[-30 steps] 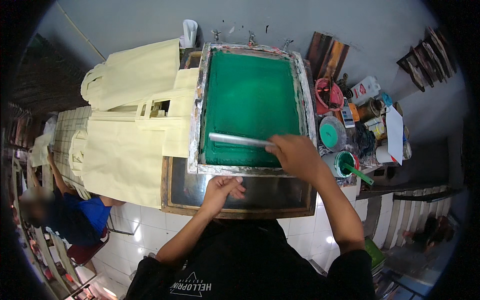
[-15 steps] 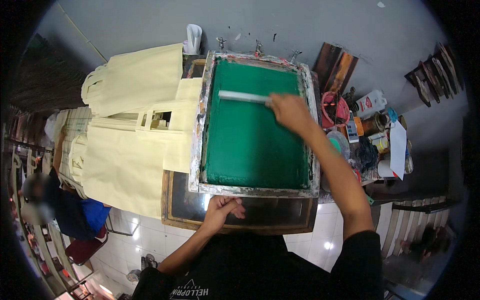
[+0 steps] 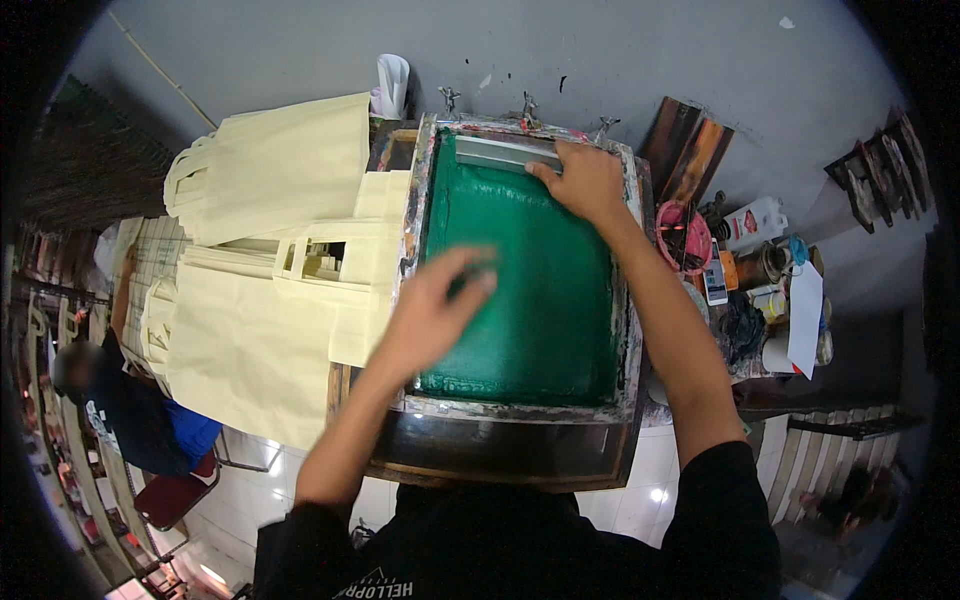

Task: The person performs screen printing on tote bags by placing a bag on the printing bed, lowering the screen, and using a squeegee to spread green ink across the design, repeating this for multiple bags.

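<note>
A screen printing frame [image 3: 408,250] with an ink-smeared rim lies in front of me, its mesh [image 3: 540,290] coloured green. At the mesh's far end a pale, long squeegee [image 3: 505,152] lies crosswise. My right hand [image 3: 592,185] is closed on the squeegee's right end, thumb on the near side. Above the left part of the mesh is my left hand [image 3: 430,310], slightly blurred, with thumb and forefinger apart and nothing visible between them. Under the screen is a dark wood-edged board [image 3: 500,450], showing at the near edge.
Cream fabric bags [image 3: 255,340] lie stacked left of the screen. To the right a cluttered bench holds a pink basket [image 3: 684,237], a white jug [image 3: 755,222] and a phone [image 3: 715,280]. Small metal clamps [image 3: 530,108] line the far edge. A person [image 3: 135,410] works at far left.
The squeegee has moved to the mesh's far end with my right hand. My left hand has risen from the near edge to over the mesh, its fingers spreading.
</note>
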Demonstrator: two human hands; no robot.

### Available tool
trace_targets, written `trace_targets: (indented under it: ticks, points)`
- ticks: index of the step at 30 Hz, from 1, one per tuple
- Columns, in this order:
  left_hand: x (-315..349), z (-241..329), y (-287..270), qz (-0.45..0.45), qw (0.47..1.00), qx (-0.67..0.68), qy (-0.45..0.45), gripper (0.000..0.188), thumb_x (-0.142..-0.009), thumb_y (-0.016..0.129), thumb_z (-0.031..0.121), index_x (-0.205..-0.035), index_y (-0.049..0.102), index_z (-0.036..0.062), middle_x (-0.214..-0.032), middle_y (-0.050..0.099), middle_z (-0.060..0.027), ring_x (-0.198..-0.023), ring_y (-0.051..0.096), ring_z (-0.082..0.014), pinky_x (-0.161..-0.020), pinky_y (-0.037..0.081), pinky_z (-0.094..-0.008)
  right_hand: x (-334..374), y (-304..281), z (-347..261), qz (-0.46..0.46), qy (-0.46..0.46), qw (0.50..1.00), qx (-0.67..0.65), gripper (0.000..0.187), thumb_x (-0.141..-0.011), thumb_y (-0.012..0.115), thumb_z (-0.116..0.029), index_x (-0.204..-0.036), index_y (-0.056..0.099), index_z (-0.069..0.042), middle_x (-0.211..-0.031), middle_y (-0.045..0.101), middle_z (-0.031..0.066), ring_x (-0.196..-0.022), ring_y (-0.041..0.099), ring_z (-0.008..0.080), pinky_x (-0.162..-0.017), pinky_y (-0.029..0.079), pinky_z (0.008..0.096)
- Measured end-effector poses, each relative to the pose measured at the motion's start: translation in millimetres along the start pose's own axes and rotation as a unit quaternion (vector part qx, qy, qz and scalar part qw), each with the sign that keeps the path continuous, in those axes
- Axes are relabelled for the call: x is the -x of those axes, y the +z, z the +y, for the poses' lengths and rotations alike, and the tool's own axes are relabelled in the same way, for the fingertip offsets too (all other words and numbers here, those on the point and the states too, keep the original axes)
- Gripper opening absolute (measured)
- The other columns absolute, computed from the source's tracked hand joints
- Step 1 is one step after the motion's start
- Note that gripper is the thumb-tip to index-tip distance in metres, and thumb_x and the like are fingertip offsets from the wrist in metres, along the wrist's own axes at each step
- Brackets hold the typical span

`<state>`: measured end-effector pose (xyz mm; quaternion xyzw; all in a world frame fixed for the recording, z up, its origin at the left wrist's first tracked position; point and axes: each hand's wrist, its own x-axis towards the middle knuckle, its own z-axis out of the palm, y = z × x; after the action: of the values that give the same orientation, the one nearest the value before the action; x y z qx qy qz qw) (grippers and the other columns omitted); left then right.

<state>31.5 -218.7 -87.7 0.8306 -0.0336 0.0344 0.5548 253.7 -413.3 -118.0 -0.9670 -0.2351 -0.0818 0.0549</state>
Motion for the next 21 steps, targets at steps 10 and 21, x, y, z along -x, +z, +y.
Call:
trace_targets:
  ticks: [10,21]
  points:
    - [-105,-48,-16,0.037,0.954,-0.280,0.105,0.018,-0.085,0.074,0.017,-0.097,0.074,0.0041,-0.090,0.072,-0.0187,-0.090,0.068,-0.0394,-0.084,0.051,-0.0483,61,-2,-11,0.070,-0.085,0.992,-0.058,0.053,-0.087,0.068,-0.058,-0.080,0.064,-0.005,-0.077,0.069,0.0147,-0.072,0.068,0.0373,-0.062,0.051,0.0503]
    - [8,-26,-10,-0.006,0.958,-0.278,0.071,0.020,-0.087,0.074,0.019,-0.097,0.074,0.0021,-0.091,0.072,-0.0179,-0.087,0.067,-0.0385,-0.079,0.052,-0.0452,168,-18,-50,0.062,-0.096,0.988,-0.103,0.049,-0.084,0.073,-0.051,-0.076,0.059,-0.005,-0.073,0.065,0.0135,-0.070,0.066,0.0351,-0.057,0.049,0.0472]
